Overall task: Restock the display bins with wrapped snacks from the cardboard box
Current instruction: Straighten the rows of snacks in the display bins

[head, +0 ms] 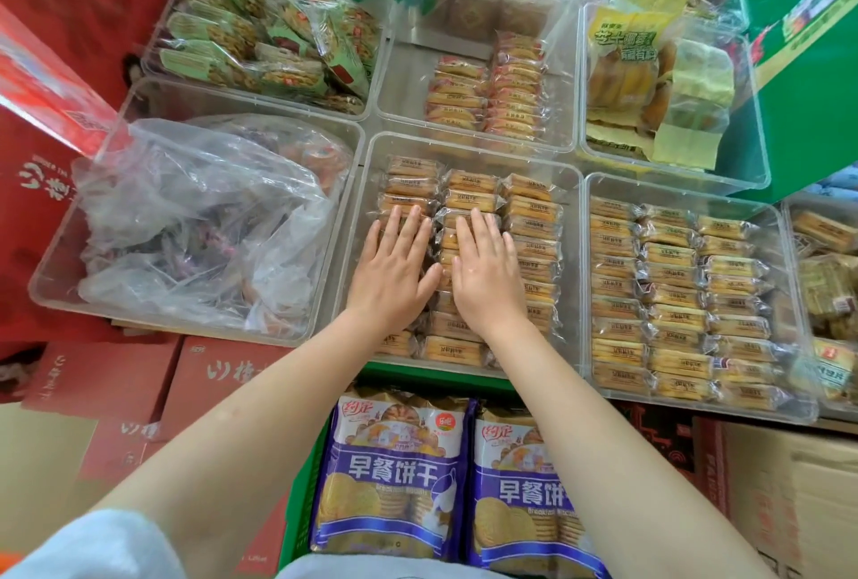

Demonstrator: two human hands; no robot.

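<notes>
A clear plastic display bin [469,155] in the middle holds rows of small orange wrapped snacks [531,225]. My left hand [394,270] lies flat, fingers spread, on the left rows of snacks. Beside it, my right hand [485,274] lies flat on the middle row, palm down. Neither hand grips anything. A cardboard box [798,499] shows at the lower right; its inside is out of view.
A similar full bin [599,188] stands to the right, and a bin with a crumpled clear plastic bag [199,211] to the left. More snack bins [478,133] sit behind. Two purple biscuit bags [394,476] lie in a green crate below. Red cartons [107,374] stack at left.
</notes>
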